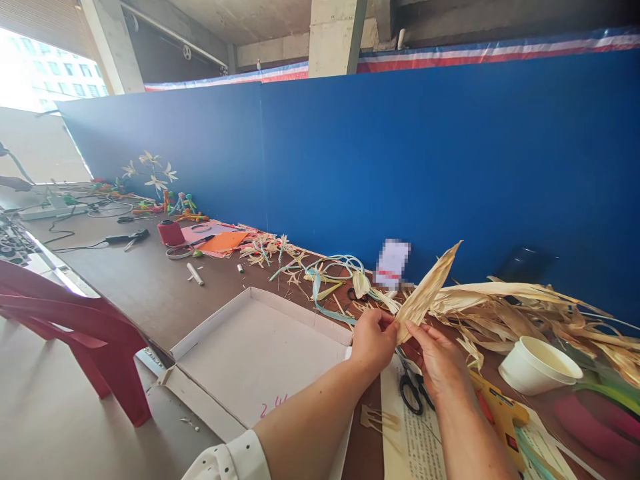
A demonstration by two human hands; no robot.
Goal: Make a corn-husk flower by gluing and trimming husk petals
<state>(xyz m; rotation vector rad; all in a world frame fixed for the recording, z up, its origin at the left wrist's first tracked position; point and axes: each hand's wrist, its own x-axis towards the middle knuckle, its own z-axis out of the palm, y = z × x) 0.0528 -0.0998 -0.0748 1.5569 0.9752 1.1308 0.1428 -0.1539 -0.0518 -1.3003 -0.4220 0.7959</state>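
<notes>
A dried corn husk leaf (429, 288) is pinched at its lower end between both hands and points up to the right. My left hand (373, 339) grips its bottom edge with closed fingers. My right hand (436, 357) pinches the same end from the right. Just under my hands, black-handled scissors (413, 389) lie on a printed paper sheet (415, 440). A heap of more dried husks (520, 310) spreads to the right. A white paper cup (537, 364) stands beside it, and a yellow glue gun (503, 410) lies below my right wrist.
An open flat cardboard box (250, 353) sits on the brown table (135, 280) to my left. Farther left lie husk scraps and ribbons (320, 270), orange paper (223, 241), a red spool (171, 233), cables and husk flowers (153, 173). A red plastic chair (75, 327) stands at the table's edge; a blue partition (400, 153) backs the table.
</notes>
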